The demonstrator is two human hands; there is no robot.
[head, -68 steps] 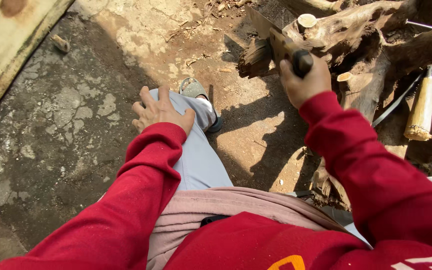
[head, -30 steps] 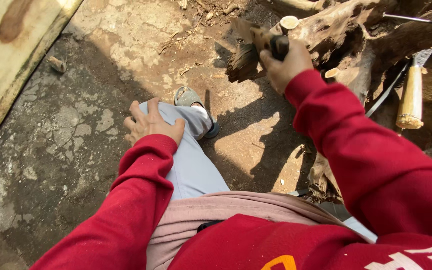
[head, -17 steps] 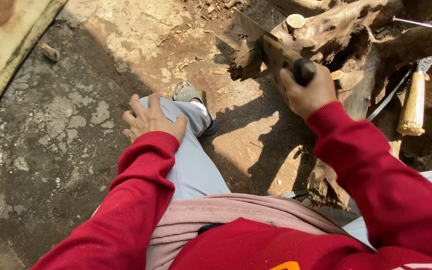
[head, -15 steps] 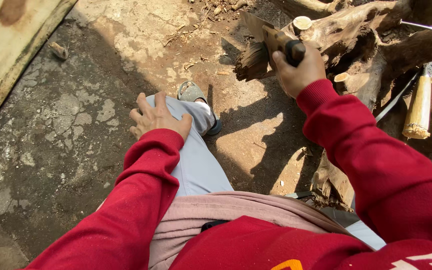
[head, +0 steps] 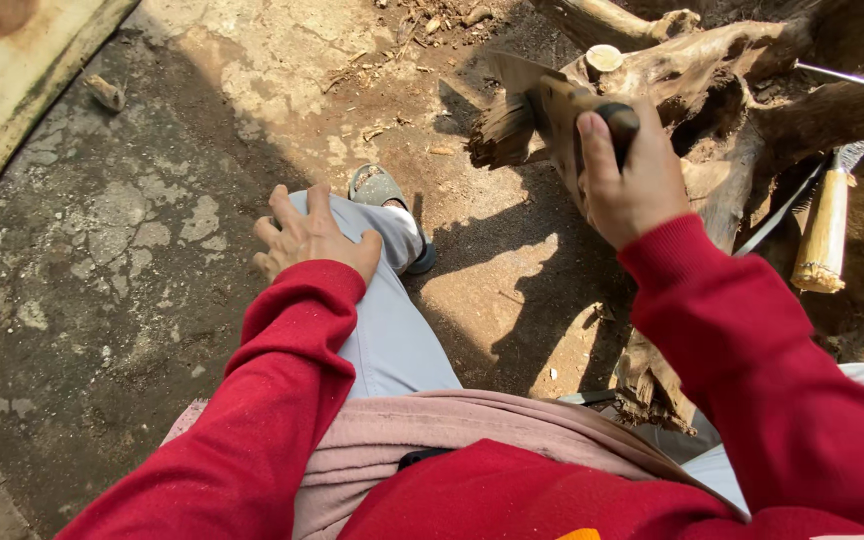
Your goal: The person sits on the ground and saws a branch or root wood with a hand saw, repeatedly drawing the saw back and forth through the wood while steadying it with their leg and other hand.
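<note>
Against root [head: 712, 80], right hand [head: 632, 185] grips saw [head: 562, 110].

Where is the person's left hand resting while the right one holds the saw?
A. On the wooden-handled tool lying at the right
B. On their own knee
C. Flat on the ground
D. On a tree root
B: the left hand lies spread on the bent knee in light trousers, while the right hand grips the saw at the tree root.
</note>
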